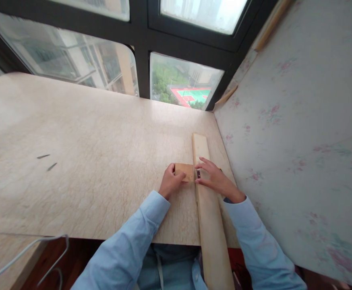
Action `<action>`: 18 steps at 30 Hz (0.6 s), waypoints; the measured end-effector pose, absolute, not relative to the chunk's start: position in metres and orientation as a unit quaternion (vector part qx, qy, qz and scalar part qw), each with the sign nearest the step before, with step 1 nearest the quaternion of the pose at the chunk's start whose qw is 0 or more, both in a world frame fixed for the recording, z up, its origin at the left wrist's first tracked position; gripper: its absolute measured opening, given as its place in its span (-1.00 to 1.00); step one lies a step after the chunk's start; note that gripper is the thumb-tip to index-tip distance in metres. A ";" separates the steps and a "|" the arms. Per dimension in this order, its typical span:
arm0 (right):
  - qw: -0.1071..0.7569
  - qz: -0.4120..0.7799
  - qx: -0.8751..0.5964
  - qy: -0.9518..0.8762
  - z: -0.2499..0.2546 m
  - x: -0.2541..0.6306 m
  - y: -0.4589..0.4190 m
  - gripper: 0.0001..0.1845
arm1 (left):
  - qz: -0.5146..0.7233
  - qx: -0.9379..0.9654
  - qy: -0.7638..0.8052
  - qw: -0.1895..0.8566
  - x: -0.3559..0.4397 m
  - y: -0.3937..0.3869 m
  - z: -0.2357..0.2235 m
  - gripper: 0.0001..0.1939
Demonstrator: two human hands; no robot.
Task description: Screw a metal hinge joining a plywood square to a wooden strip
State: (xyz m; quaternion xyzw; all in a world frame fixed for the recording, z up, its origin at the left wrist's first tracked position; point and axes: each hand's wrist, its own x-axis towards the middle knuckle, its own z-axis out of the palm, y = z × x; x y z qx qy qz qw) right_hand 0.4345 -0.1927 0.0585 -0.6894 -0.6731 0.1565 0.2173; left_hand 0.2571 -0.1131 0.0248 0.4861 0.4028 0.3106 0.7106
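Indoors, beside a dark-framed window [139, 32], we work with both hands over a pale, stone-patterned surface [103, 129]. Our left hand [171, 181] has a snug grip on a small brown board [187, 170], thumb on top, the board's right edge at or just beside the long side of a pale plank [200, 147]. The plank runs along the surface and out past its near edge. Our right hand [214, 177] curves over the plank, its grip moderately wide, thumb and fingers on either side of a small dark piece [198, 174]; whether they pinch it, we cannot tell. Two thin dark strips [43, 156] lie well apart, to the left. We judge the step in hand to be lining up the board with the small piece at the plank's side; the next move seems to call for a steady left hand and a careful, closer touch from the right.
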 end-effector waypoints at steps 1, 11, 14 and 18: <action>0.224 0.159 -0.688 -0.672 0.058 0.434 -0.193 -0.55 | 0.304 0.486 0.402 0.714 0.259 -0.112 0.023 -0.73; 0.264 0.173 -0.671 -0.671 0.052 0.437 -0.198 -0.52 | 0.256 0.470 0.420 0.733 0.265 -0.111 0.023 -0.75; 0.262 0.179 -0.669 -0.673 0.051 0.438 -0.200 -0.44 | 0.268 0.475 0.426 0.722 0.266 -0.112 0.027 -0.77; 0.260 0.188 -0.665 -0.674 0.049 0.440 -0.200 -0.39 | 0.280 0.477 0.434 0.711 0.265 -0.112 0.028 -0.78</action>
